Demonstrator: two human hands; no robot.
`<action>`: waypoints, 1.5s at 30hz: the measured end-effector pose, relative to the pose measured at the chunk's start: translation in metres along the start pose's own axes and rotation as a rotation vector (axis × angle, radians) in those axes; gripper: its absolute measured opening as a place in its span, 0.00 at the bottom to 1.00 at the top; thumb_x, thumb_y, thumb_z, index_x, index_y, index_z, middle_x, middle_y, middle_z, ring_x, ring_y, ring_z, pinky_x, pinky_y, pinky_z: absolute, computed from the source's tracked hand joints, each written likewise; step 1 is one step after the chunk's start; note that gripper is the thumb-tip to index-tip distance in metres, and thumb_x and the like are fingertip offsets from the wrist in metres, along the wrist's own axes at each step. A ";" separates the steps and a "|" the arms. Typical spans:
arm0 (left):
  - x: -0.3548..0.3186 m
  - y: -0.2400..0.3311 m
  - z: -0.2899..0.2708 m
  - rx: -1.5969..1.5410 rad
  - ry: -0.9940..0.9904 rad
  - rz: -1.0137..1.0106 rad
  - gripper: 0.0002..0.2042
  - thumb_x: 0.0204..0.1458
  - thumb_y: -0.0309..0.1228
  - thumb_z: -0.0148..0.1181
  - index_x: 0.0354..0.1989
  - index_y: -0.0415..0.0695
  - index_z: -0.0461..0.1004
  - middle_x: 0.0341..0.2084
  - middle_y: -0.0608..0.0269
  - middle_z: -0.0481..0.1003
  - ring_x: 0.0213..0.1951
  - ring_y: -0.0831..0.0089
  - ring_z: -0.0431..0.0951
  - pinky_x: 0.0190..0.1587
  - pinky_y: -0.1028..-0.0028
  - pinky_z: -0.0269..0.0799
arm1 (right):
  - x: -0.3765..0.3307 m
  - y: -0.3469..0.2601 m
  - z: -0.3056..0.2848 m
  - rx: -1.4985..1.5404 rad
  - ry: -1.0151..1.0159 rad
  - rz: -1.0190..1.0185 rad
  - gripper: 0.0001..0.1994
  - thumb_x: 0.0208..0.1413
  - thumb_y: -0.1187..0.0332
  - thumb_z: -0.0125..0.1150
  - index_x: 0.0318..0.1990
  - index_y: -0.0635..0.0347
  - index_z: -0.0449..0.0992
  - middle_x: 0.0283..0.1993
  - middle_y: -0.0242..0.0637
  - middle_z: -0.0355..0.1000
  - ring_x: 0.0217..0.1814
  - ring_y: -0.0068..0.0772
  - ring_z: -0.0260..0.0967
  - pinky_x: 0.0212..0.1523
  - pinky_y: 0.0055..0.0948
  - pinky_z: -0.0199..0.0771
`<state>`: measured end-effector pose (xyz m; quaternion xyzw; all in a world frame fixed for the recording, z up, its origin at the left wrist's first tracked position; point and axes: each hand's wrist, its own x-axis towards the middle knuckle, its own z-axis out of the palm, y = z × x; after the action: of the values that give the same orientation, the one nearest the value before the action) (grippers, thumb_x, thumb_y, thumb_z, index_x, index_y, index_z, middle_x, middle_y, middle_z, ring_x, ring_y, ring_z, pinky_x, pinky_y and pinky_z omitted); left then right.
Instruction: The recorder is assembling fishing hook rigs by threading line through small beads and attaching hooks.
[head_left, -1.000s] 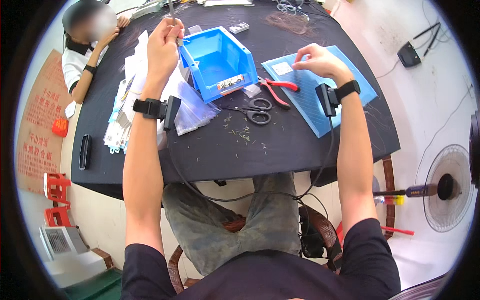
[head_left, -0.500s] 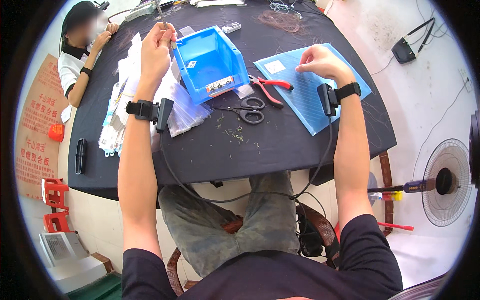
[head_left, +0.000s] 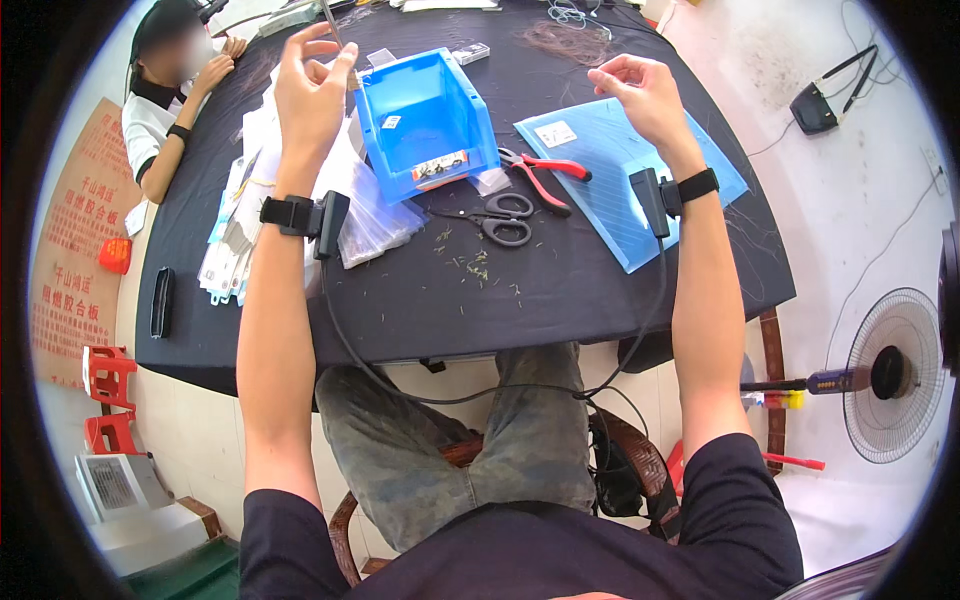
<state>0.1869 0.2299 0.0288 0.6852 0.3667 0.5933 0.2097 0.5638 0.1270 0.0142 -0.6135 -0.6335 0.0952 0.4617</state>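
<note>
Left hand (head_left: 312, 80) is raised above the far side of the dark round counter (head_left: 400, 300), its thumb and fingertips pinched together on a thin grey rod (head_left: 330, 20) that stands up out of the grip; what the rod is cannot be told. Just to the right of that hand stands a blue plastic bin (head_left: 428, 118), open at the top, with a small white label on its inner wall and a strip label with red and black marks across its front lip. Below and behind the left hand lies a heap of clear plastic bags (head_left: 375, 215) and, further left of it, a fanned stack of white flat packets (head_left: 232, 240) with yellow and blue details. Right hand (head_left: 645, 95) hovers with its fingers loosely curled and apart, holding nothing that can be made out, right above the far corner of a light blue flat sheet (head_left: 620, 190) that carries a small white rectangular label near its upper left corner. Between the two hands, nearer the person, lie red-handled pliers (head_left: 545, 175) and black-handled scissors (head_left: 505, 218), the pliers just beside the sheet's left edge, with small clipped scraps (head_left: 475, 265) scattered on the counter below the scissors. Each wrist wears a black band with a small black device. Far to the left of the left hand, a red-brown sign (head_left: 75, 250) with pale characters lies off the counter's edge, and another person (head_left: 165, 100) sits at the far left rim.
</note>
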 end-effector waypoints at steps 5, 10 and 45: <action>0.000 0.020 -0.003 0.099 0.171 0.328 0.12 0.57 0.25 0.66 0.49 0.42 0.77 0.31 0.68 0.79 0.23 0.86 0.73 0.25 0.80 0.67 | -0.002 -0.001 -0.001 -0.018 0.005 0.038 0.12 0.59 0.61 0.71 0.40 0.60 0.86 0.32 0.34 0.83 0.36 0.22 0.79 0.40 0.26 0.75; -0.003 0.020 0.002 0.050 0.141 0.330 0.08 0.57 0.24 0.64 0.44 0.42 0.79 0.29 0.68 0.79 0.21 0.86 0.73 0.25 0.80 0.67 | -0.002 -0.013 -0.001 0.150 -0.001 -0.017 0.11 0.61 0.61 0.71 0.41 0.59 0.86 0.33 0.31 0.82 0.37 0.21 0.78 0.40 0.26 0.75; -0.036 0.087 0.074 -0.421 -0.523 0.218 0.08 0.64 0.26 0.64 0.46 0.35 0.81 0.40 0.59 0.85 0.41 0.75 0.84 0.47 0.75 0.79 | -0.014 -0.047 0.001 1.192 -0.705 -0.362 0.09 0.71 0.60 0.60 0.42 0.55 0.75 0.35 0.24 0.65 0.22 0.10 0.45 0.25 0.13 0.47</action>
<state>0.2798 0.1584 0.0524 0.7909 0.0951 0.4791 0.3687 0.5284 0.1043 0.0397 -0.0749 -0.6771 0.5396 0.4947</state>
